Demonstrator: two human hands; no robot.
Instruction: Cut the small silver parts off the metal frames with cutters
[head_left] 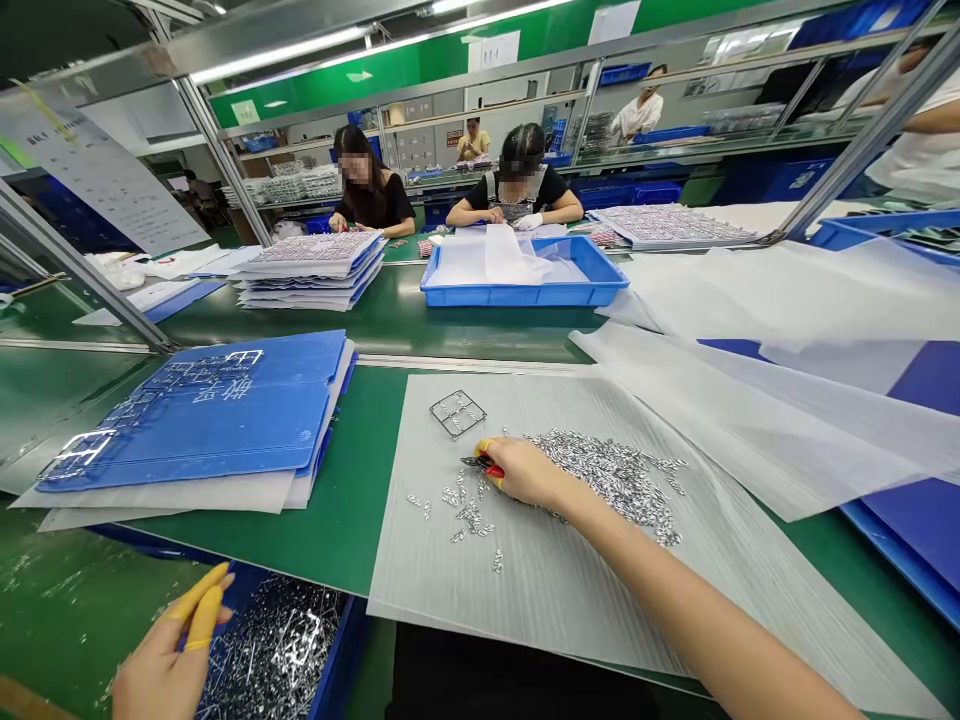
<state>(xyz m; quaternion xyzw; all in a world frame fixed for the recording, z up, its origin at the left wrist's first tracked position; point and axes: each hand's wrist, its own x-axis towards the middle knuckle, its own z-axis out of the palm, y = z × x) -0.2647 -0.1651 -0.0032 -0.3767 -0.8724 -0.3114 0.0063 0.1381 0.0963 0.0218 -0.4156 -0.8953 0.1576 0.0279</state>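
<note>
Yellow finger cots cap two fingers of the left hand, which are spread in a wide V and hold nothing, just beside the rim of one blue plastic bin heaped with tangled silver metal frames. The right hand, also yellow-tipped, closes firmly on one pair of red-handled steel side cutters, their long axis lying nearly level and their nose pointing left. They sit over a ridged grey plastic sheet, at the edge of one large heap of small silver metal pieces. A scatter of loose silver pieces lies to the left, and one square wire-like metal lattice frame rests just beyond. Left of the sheet, a blue corrugated board on white foam sheets carries at least two silver frames. Farther off along the green workbench are two layered stacks of sheets, one blue tray lined with white film, and two seated co-workers, one wearing a white glove.
</note>
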